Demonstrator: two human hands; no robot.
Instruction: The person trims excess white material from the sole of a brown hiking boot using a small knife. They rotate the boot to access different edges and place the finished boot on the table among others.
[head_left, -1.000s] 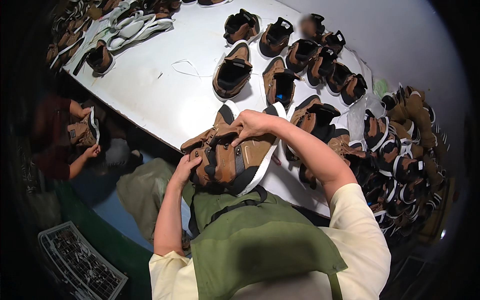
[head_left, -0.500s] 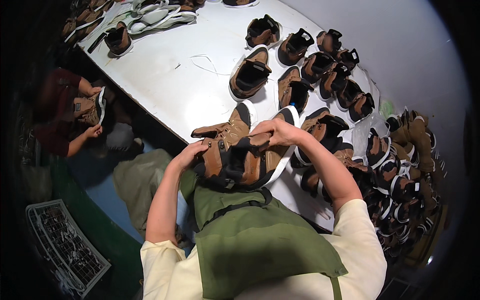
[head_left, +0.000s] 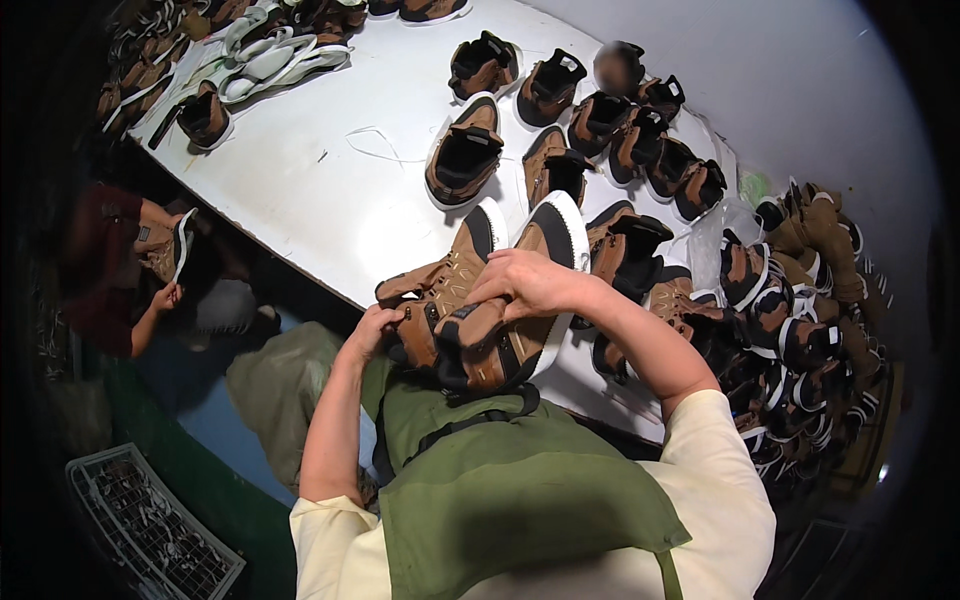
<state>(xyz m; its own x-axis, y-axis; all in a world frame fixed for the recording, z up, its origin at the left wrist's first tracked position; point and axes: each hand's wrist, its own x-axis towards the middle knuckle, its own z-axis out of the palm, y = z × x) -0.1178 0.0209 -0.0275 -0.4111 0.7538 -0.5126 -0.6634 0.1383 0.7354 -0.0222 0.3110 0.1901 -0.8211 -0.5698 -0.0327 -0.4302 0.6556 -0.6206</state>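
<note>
Two brown high-top shoes with black toe caps and white soles lie side by side at the table's near edge, against my apron. My left hand pinches the ankle collar of the left shoe. Over the right shoe my right hand is closed on its padded brown tongue, pulling it back toward me. White stitching runs along that shoe's sole edge, and its toe points away from me. My right fingers partly hide its throat.
On the white table beyond, several similar shoes stand in rows. More shoes are heaped at the right. White material lies far left. A co-worker holds a shoe beside the table. A wire-mesh crate stands lower left.
The right shoe has tilted, so more of its toe and side shows. My right hand has shifted slightly left with the tongue. The whole view has moved a little.
</note>
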